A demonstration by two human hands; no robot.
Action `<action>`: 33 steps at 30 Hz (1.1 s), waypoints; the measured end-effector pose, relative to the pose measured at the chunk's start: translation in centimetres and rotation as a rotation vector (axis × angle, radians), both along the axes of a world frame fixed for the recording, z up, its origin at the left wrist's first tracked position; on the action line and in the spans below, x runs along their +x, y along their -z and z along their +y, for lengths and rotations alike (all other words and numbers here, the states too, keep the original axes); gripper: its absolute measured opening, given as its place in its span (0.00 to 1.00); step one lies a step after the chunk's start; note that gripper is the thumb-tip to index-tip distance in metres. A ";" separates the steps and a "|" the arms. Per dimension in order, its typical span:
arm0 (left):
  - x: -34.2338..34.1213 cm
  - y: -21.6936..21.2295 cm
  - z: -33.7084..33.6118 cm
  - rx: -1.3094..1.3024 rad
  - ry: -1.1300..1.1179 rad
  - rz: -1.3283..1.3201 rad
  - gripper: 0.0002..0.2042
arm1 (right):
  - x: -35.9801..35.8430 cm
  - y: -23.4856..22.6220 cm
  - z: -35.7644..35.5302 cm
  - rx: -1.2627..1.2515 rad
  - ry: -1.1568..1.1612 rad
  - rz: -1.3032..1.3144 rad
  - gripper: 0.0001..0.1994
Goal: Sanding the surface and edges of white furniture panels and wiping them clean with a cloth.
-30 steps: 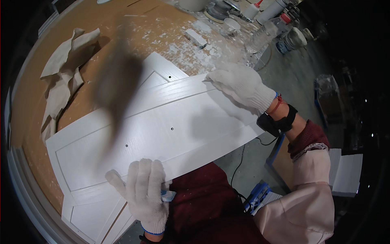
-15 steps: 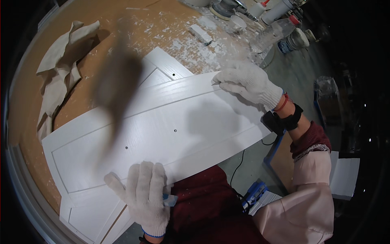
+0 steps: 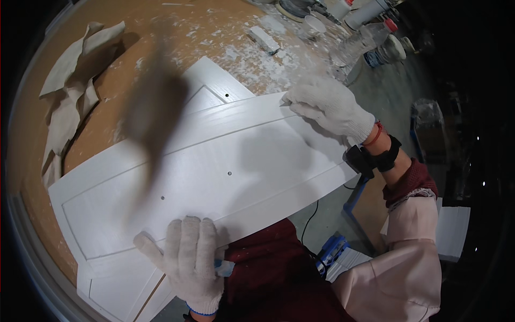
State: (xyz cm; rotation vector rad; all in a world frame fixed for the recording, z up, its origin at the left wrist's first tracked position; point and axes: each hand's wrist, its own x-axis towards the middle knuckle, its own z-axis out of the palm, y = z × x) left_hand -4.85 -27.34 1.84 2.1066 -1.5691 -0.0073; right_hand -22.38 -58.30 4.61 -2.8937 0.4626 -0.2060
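Note:
A white grooved door-like panel (image 3: 204, 166) with two small holes lies slanted in front of me, over other white panels (image 3: 118, 284). My left hand (image 3: 193, 263), in a white knit glove, rests on its near edge with fingers stretched out. A pale blue scrap (image 3: 224, 267) shows beside that hand's thumb side; whether it is gripped I cannot tell. At the panel's far right corner, my gloved right hand (image 3: 327, 107) has its fingers pressed together. A small greyish-white piece (image 3: 285, 100) shows at the fingertips, too small to name. A dark blur hides part of the panel.
On the brown table (image 3: 161, 48), white flakes lie around a pale block (image 3: 264, 40). Crumpled beige sheet material (image 3: 70, 96) lies at left. A clear bottle (image 3: 367, 40), jars and a round sander (image 3: 295, 9) stand far right. A cable (image 3: 308, 220) hangs beside my lap.
The view has shifted slightly, so the table things appear a little higher and further left. Both hands stay at nearly the same spots on the panel.

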 end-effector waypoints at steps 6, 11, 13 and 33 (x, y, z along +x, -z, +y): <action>-0.1 0.2 0.4 0.028 -0.008 0.009 0.23 | 0.0 -0.2 0.4 -0.001 0.129 0.046 0.08; -0.2 0.3 0.3 0.019 -0.007 0.001 0.23 | -0.1 0.6 0.1 -0.061 0.119 0.052 0.09; -0.1 0.2 0.3 0.023 -0.011 0.004 0.23 | 0.3 0.2 0.7 -0.073 0.149 0.056 0.09; 0.3 -0.1 -0.4 -0.105 0.025 0.003 0.17 | 0.3 -0.2 -0.6 -0.286 0.486 0.151 0.11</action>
